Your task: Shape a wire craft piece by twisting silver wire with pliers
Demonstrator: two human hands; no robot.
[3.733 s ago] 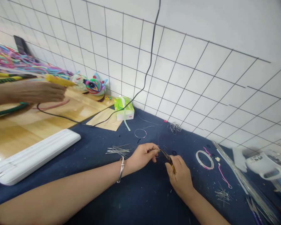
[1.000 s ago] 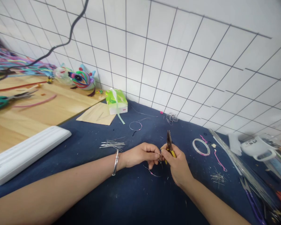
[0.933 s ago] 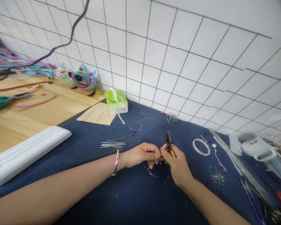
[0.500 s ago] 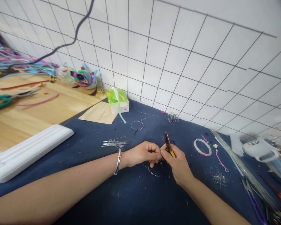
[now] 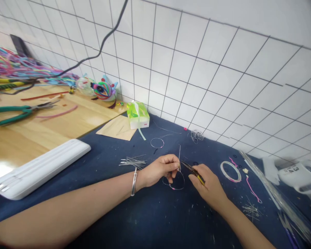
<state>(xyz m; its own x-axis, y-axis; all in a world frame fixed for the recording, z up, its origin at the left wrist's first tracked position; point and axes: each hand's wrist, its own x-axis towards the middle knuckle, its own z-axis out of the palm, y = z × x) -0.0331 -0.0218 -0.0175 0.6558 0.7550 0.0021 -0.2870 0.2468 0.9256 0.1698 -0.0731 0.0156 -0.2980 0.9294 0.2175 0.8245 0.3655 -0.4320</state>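
My left hand (image 5: 166, 169) pinches a thin wire ring (image 5: 181, 188) with small pink marks; the loop hangs below my fingers. A straight wire end (image 5: 179, 152) sticks up from the pinch. In my right hand (image 5: 206, 181) is a pair of pliers (image 5: 197, 173) with yellow-and-black handles, its dark jaws pointing up and left, close to the wire but apart from it. Another wire ring (image 5: 157, 143) lies flat on the dark blue cloth. Beside my left wrist sits a bundle of short wires (image 5: 133, 162).
A white tape roll (image 5: 230, 172), pink cord (image 5: 253, 189), wire scraps (image 5: 252, 210) and long wires (image 5: 274, 190) lie on the right. A tangled wire clump (image 5: 197, 136) and a tissue pack (image 5: 138, 116) stand near the wall. Leftward are a white lamp bar (image 5: 41, 167) and green-handled pliers (image 5: 23, 112).
My right hand with the pliers has moved right, away from my left hand, and the jaws have tipped left. The upright wire end and the hanging ring now show clearly. The view has shifted.
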